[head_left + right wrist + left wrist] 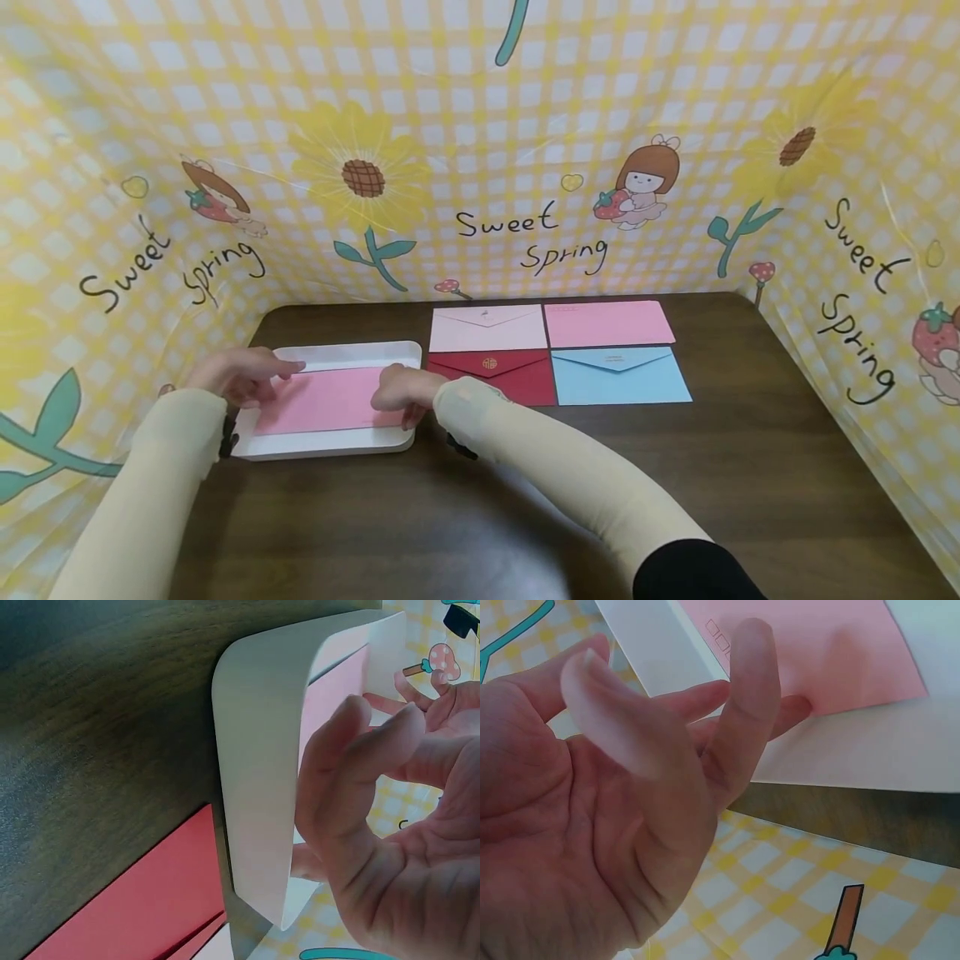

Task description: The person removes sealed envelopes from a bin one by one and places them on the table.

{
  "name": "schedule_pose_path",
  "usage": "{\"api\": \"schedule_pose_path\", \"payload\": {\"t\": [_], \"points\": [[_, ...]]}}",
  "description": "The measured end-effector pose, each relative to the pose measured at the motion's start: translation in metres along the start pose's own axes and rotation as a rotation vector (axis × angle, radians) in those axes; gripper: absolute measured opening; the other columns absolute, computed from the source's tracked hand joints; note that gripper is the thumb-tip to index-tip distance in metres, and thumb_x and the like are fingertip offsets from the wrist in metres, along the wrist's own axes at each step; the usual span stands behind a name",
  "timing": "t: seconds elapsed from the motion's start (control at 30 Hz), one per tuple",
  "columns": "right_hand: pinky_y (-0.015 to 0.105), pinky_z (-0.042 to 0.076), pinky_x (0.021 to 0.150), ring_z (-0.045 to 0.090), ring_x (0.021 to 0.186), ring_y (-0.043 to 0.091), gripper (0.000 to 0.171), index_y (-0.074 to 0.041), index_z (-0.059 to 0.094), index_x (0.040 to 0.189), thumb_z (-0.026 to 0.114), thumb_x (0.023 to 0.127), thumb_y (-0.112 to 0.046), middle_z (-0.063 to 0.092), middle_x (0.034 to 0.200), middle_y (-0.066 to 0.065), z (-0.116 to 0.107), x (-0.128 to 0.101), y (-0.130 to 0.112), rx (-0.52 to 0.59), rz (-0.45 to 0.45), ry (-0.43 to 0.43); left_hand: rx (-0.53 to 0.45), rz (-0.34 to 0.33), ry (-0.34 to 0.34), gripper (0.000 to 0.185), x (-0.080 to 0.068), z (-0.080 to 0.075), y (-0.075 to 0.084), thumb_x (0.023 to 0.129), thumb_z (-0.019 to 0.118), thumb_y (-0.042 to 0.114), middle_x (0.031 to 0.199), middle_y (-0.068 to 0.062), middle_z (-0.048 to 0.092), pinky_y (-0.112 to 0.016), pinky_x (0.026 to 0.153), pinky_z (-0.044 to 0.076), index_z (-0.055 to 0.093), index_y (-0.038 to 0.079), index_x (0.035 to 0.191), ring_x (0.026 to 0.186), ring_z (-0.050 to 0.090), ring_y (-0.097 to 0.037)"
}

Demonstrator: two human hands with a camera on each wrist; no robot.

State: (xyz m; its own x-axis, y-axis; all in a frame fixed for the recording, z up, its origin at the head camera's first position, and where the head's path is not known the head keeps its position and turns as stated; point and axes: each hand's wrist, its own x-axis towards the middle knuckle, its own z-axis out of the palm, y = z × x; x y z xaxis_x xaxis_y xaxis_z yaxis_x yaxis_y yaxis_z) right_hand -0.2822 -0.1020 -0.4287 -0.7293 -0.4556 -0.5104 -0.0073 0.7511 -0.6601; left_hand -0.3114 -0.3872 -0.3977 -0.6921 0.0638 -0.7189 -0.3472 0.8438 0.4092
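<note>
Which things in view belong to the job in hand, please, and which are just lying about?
Apparently in the job:
white tray
pink envelope inside it
left hand
right hand

Apparently lying about:
pale envelope
second pink envelope
red envelope
blue envelope

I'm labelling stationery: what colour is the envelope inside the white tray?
The envelope is pink, showing best in the head view.
</note>
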Motion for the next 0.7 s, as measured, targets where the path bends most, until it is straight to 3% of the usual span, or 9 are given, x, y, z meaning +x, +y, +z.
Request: {"api": "schedule_pose_path", "payload": {"t": [0.27,0.37,0.5,0.57,0.7], "points": [[0.026,0.052,0.048,0.060,0.052,0.019,0.022,-0.001,0.055,0.111,0.062,0.100,-0.019,0.063,0.098,0.016,-0.001,-0.005,0.004,0.086,-0.026,-0.018,0.019,-0.010,0.007,0.068,0.000,0.003,0.002,0.109,0.048,0.050,0.091,-0.012,0.058,-0.031,0.069,0.048,0.046,-0.011,0.140,0.076,0.053,-0.020],[0.027,0.051,0.051,0.059,0.054,0.021,0.040,0.003,0.048,0.129,0.064,0.099,-0.018,0.063,0.101,0.019,-0.003,-0.009,0.003,0.158,-0.025,-0.008,0.020,-0.008,0.011,0.067,-0.002,0.003,0.003,0.109,0.048,0.050,0.092,-0.013,0.056,-0.032,0.070,0.048,0.046,-0.010,0.139,0.078,0.053,-0.022],[0.033,0.057,0.060,0.058,0.055,0.021,0.067,0.003,0.029,0.150,0.067,0.098,-0.018,0.062,0.093,0.018,-0.004,-0.011,0.002,0.237,-0.007,0.069,0.016,-0.008,0.018,0.066,-0.003,0.003,0.004,0.109,0.048,0.049,0.092,-0.013,0.056,-0.034,0.073,0.048,0.047,-0.010,0.138,0.080,0.053,-0.024],[0.037,0.061,0.068,0.057,0.055,0.021,0.063,0.003,0.033,0.147,0.067,0.098,-0.017,0.061,0.088,0.017,-0.004,-0.010,0.002,0.270,-0.001,0.107,0.014,-0.009,0.020,0.065,-0.003,0.003,0.003,0.110,0.048,0.049,0.092,-0.013,0.056,-0.034,0.073,0.048,0.047,-0.010,0.138,0.081,0.053,-0.025],[0.041,0.062,0.075,0.055,0.057,0.022,0.028,0.003,0.053,0.118,0.066,0.099,-0.013,0.059,0.084,0.016,-0.004,-0.006,0.005,0.337,0.004,0.160,0.013,-0.012,0.023,0.065,-0.002,0.004,0.002,0.110,0.048,0.048,0.093,-0.013,0.056,-0.034,0.074,0.048,0.047,-0.010,0.138,0.084,0.054,-0.025]]}}
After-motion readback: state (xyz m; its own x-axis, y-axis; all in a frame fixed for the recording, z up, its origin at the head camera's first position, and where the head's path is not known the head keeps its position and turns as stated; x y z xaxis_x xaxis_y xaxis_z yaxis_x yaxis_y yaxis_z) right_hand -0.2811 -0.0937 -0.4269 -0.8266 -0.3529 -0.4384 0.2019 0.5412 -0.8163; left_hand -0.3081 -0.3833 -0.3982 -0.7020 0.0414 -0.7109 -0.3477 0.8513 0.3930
